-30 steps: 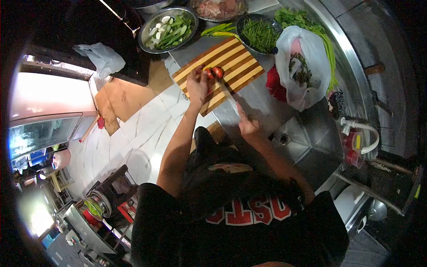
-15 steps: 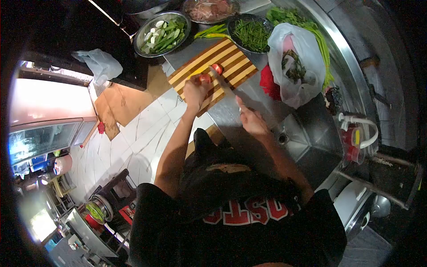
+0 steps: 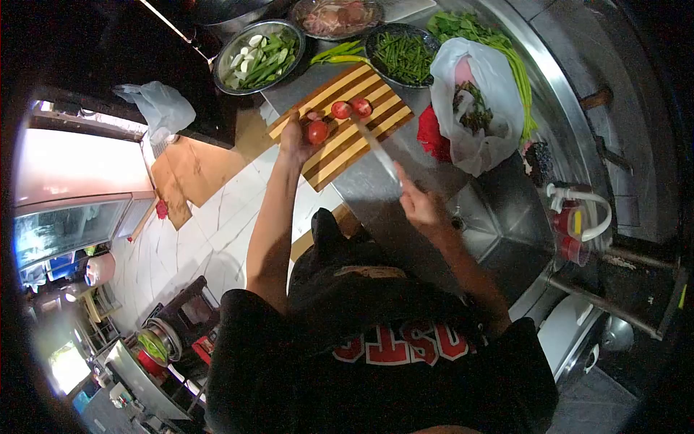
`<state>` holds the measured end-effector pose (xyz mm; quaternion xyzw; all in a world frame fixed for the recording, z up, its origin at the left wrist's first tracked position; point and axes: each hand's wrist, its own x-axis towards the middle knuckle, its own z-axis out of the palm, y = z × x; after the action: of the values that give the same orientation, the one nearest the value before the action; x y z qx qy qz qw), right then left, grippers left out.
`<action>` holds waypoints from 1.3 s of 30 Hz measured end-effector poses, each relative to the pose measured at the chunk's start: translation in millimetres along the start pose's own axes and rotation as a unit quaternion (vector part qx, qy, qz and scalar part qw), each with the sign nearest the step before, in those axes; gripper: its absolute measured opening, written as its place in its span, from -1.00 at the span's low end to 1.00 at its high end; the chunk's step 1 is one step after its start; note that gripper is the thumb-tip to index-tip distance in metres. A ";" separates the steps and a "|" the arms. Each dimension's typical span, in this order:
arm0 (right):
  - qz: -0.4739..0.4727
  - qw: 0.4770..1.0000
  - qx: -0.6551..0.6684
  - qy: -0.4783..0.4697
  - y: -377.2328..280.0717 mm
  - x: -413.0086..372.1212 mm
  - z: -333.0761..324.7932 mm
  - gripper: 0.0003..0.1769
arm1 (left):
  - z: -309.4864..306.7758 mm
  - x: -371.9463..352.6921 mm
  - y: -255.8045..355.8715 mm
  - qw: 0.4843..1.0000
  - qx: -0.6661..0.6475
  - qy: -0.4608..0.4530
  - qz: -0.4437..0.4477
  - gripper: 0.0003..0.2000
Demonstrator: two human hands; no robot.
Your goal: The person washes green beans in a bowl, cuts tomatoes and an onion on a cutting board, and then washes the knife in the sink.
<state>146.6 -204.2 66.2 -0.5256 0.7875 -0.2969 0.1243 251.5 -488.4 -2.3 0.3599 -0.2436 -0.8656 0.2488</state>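
Note:
My left hand (image 3: 293, 142) is at the left edge of a striped wooden cutting board (image 3: 370, 84), its fingers curled around a red tomato (image 3: 317, 132). Beyond that tomato lie two cut tomato pieces, one piece (image 3: 340, 109) beside another piece (image 3: 361, 108), with their cut faces showing. My right hand (image 3: 421, 207) grips the handle of a knife (image 3: 379, 150). The blade slants over the board, its tip close to the cut pieces. My left fingertips are partly hidden behind the tomato.
Behind the board stand a bowl of cut green vegetables (image 3: 296, 64), green chilies (image 3: 340, 55), a bowl of green beans (image 3: 390, 64) and a bowl of what looks like meat (image 3: 311, 16). A plastic bag (image 3: 499, 79) and red bag (image 3: 432, 137) lie right, near a sink (image 3: 506, 230).
My left hand has moved left, and a tomato shows in it. Two cut pieces now lie apart with their insides visible. My right hand has drawn the knife slightly back toward me.

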 end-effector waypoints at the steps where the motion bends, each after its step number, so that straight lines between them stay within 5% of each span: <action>1: 0.041 0.997 0.018 -0.062 -9.2 1.2 -1.3 -0.37 | -4.5 -5.6 1.2 0.993 -0.086 -0.070 -0.038 -0.53; 3: 0.081 0.988 0.037 -0.124 -13.7 3.7 1.8 -0.38 | -4.6 -21.1 3.7 0.997 -0.058 -0.017 -0.042 -0.59; 5: 0.113 0.983 0.032 -0.142 -11.7 7.4 10.0 -0.38 | 2.1 -37.6 6.2 0.983 -0.152 -0.084 -0.067 -0.60; 9: 0.173 0.960 0.014 -0.221 -19.5 12.1 -2.3 -0.32 | 3.5 -48.3 -3.4 0.985 -0.114 -0.116 0.052 -0.72; 14: 0.125 0.982 0.055 -0.132 -9.7 -1.2 3.0 -0.34 | -3.0 -41.0 -9.9 0.998 -0.037 -0.051 0.019 -0.71; 16: 0.117 0.984 0.074 -0.115 -12.6 -4.9 2.5 -0.39 | 4.6 -41.7 -17.0 0.952 0.253 -0.032 0.172 -0.71; 20: 0.128 0.974 0.124 -0.143 -15.1 -9.7 0.6 -0.44 | 14.6 -45.5 -17.6 0.993 0.052 -0.067 0.087 -0.72; 24: 0.032 0.993 0.103 -0.043 -8.2 -16.9 14.0 -0.43 | 13.6 -42.3 -25.6 0.991 0.062 -0.071 0.095 -0.71; 30: -0.039 0.998 0.054 0.019 -8.7 -20.8 12.7 -0.48 | 14.9 -39.6 -36.8 0.979 0.185 -0.015 0.080 -0.56; 33: 0.011 0.998 0.057 -0.039 -10.5 -21.2 7.8 -0.50 | 10.9 -34.5 -41.6 0.946 0.274 -0.033 0.169 -0.58; 35: -0.032 0.999 0.027 -0.011 -8.1 -20.1 7.9 -0.50 | 7.4 -32.1 -45.4 0.882 0.392 0.033 0.261 -0.61; 39: -0.029 0.999 0.022 -0.023 -10.1 -20.6 5.0 -0.49 | 3.5 -30.5 -47.9 0.873 0.389 0.061 0.287 -0.59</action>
<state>165.3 -190.0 65.9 -0.5523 0.7619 -0.3055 0.1456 255.5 -432.8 -13.6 0.3945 -0.6376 -0.5676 0.3402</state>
